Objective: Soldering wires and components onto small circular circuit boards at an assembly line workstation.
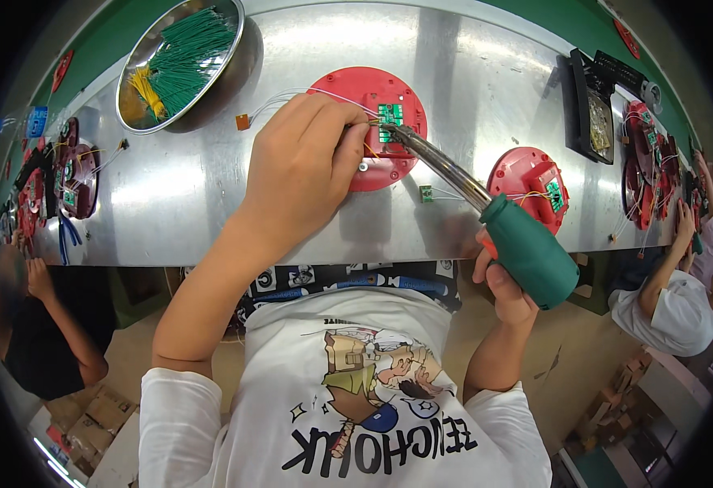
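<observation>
Table edge (348, 259) bodyward of left hand (304, 159), bare metal (356, 232) between; left pinches thin wire (374, 123), right hand (503, 285) closed around soldering iron (513, 228).

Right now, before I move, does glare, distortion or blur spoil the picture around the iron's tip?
Head view: bright glare streaks the metal table; head view: its far edge bows from fisheye distortion, with black corners; head view: a co-worker at far left is partly smeared; head view: the soldering iron and green board look fairly clear, though fine joints are too small to judge.
</observation>
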Tool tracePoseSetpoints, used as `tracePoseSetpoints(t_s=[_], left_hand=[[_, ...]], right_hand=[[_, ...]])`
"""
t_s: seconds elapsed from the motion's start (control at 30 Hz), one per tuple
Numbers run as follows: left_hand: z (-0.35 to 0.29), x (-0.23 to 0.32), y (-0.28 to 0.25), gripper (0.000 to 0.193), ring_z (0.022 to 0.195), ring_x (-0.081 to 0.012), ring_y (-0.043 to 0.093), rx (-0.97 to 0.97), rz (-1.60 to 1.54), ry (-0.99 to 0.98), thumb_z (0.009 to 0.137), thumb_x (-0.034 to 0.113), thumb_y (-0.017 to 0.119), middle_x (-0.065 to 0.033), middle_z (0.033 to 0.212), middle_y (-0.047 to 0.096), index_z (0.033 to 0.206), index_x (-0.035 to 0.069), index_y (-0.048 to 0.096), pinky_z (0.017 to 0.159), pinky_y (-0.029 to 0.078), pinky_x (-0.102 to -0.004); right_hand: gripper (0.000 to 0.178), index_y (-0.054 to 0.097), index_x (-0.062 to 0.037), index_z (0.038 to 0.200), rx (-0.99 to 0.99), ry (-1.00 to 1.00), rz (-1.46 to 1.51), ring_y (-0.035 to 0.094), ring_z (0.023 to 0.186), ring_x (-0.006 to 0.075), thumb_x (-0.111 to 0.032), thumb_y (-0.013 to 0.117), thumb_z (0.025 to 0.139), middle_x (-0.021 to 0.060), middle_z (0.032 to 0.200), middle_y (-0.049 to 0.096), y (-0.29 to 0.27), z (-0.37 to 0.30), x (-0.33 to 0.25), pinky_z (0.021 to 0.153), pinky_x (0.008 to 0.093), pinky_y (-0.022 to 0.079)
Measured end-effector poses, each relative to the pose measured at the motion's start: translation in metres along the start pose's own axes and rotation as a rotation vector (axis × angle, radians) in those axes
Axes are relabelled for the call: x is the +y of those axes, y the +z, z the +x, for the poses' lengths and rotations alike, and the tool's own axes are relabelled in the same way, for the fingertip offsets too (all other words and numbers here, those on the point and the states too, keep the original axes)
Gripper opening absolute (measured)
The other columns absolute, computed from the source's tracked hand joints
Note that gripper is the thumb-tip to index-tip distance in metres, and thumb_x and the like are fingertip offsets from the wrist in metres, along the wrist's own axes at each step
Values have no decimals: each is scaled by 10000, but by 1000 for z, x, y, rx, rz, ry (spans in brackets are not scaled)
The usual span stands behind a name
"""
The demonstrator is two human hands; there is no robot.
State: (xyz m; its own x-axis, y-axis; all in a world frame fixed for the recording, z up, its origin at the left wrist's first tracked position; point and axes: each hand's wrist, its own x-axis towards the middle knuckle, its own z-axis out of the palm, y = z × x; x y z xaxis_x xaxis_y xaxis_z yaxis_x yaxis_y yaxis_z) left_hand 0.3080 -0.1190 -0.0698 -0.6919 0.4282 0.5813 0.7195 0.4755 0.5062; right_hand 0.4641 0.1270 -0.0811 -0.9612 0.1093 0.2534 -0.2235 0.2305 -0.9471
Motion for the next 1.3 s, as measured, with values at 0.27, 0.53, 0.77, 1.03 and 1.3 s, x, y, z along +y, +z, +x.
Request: tracePoseSetpoints(t_s=[0.27, 0.53, 0.77, 1.03, 1.3], left_hand=[[0, -3, 2, 97, 747, -297, 616, -7, 14, 18, 794, 17, 690, -107, 818, 636, 882, 14, 646, 671, 503, -392], [2, -3, 0, 90, 742, -300, 619, 3, 25, 42, 792, 16, 690, -108, 820, 643, 869, 10, 644, 673, 509, -387], [0, -5, 3, 98, 740, -295, 621, 28, 24, 69, 784, 14, 693, -106, 819, 644, 869, 13, 643, 667, 512, -385], [0, -5, 3, 97, 746, -299, 628, 34, 32, 73, 789, 16, 694, -107, 826, 651, 875, 12, 649, 665, 516, -381], [0, -5, 3, 88, 741, -304, 625, 34, 4, 66, 796, 10, 686, -114, 820, 646, 876, 8, 648, 663, 510, -383]], right_hand=[[572, 568, 123, 1227, 138, 115, 266, 572, 480, 177, -270, 738, 847, 199, 995, 669, 9, -7, 2, 455, 266, 414], [586, 561, 112, 1244, 71, 24, 106, 539, 480, 163, -256, 739, 825, 163, 951, 640, 4, -5, 4, 471, 261, 415], [553, 557, 120, 1220, 125, 133, 234, 538, 490, 177, -250, 704, 837, 194, 977, 606, 9, -3, -12, 472, 270, 412], [507, 562, 120, 1129, 178, -42, 13, 554, 473, 182, -321, 647, 894, 232, 985, 606, 16, -9, -11, 498, 272, 406], [513, 563, 104, 1183, 146, -9, 92, 558, 481, 175, -309, 664, 897, 224, 1002, 627, 24, -16, -8, 486, 271, 405]])
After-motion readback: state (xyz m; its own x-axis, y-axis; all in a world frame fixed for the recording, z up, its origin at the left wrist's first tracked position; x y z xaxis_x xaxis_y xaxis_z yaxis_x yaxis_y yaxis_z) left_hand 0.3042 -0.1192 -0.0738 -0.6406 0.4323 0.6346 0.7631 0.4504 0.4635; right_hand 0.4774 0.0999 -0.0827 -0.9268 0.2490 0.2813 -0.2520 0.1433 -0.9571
